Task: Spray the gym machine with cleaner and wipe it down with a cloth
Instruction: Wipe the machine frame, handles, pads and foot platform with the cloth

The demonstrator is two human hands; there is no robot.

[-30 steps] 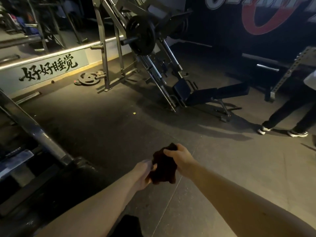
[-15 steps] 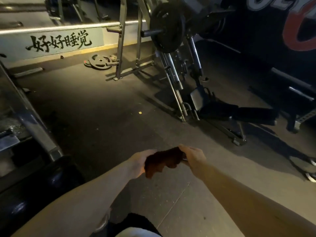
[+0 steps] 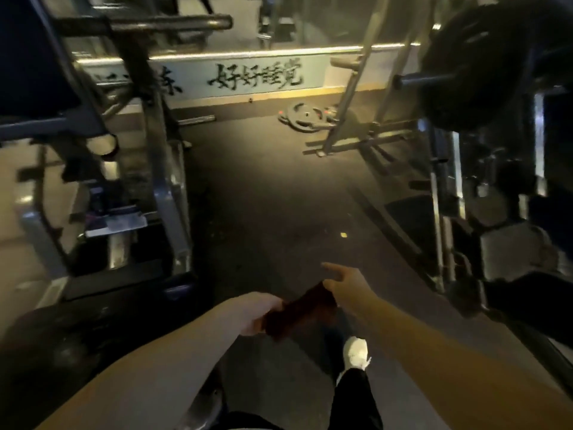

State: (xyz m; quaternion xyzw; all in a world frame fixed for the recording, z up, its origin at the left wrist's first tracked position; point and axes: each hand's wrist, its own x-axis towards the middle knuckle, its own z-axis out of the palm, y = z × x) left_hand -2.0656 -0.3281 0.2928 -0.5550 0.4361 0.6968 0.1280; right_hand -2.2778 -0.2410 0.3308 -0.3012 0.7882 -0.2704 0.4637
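A dark brown cloth (image 3: 299, 311) is stretched between my two hands, low in the middle of the view. My left hand (image 3: 259, 311) grips its left end in a closed fist. My right hand (image 3: 344, 285) touches its right end with the fingers spread and one finger pointing left; whether it still grips the cloth is unclear. A gym machine (image 3: 133, 169) with a steel frame and dark pads stands at the left, close to my left arm. No spray bottle is in view.
A plate-loaded machine (image 3: 459, 125) with a big black weight plate (image 3: 483, 63) fills the right side. Weight plates (image 3: 305, 116) lie on the floor near the far wall with black lettering. My white shoe (image 3: 356, 355) is below my hands. Dark rubber floor runs between the machines.
The view has swung left, so the left machine now fills that side and the right machine sits at the edge. The cloth is pulled out longer, and my right hand's fingers have opened.
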